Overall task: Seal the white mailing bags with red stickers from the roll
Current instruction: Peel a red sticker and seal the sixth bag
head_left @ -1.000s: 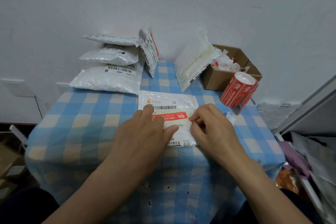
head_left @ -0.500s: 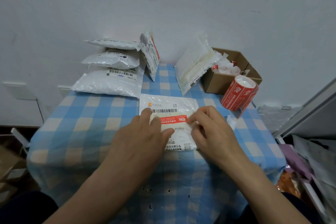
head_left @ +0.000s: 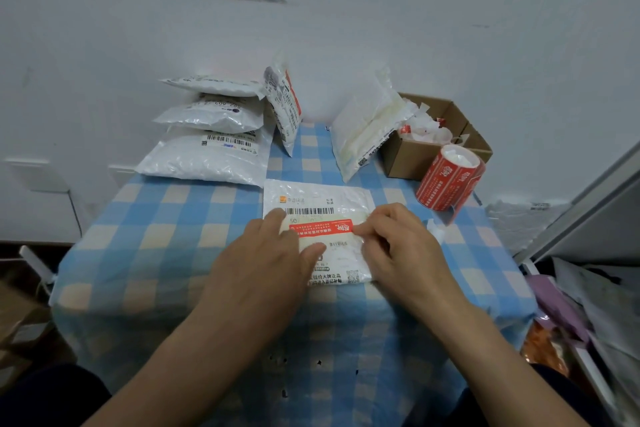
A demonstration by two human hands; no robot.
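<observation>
The left hand (head_left: 266, 260) is laid flat on the white mailing bag (head_left: 318, 196) at the centre of the frame. Its grip is wide, with the fingers nearly straight; the bag is pressed against the desk (head_left: 166, 225) and nothing is held. The right hand (head_left: 398, 246) is set just right of centre with its fingers bent, and their tips are placed on the right end of the red sticker (head_left: 320, 228). Whether that end is pinched or only pressed cannot be told.

The sticker is laid straight across the middle of the bag, between the two hands. White Chinese characters are printed on it, too small to be read. On the bag, an orange logo with grey Chinese characters is seen above a barcode, and the digits "50" below it.

The sticker roll (head_left: 450, 180), red with white characters, is stood at the right, just before a cardboard box (head_left: 405, 159). A stack of bags (head_left: 207, 156) with barcode labels is seen at the upper left.
</observation>
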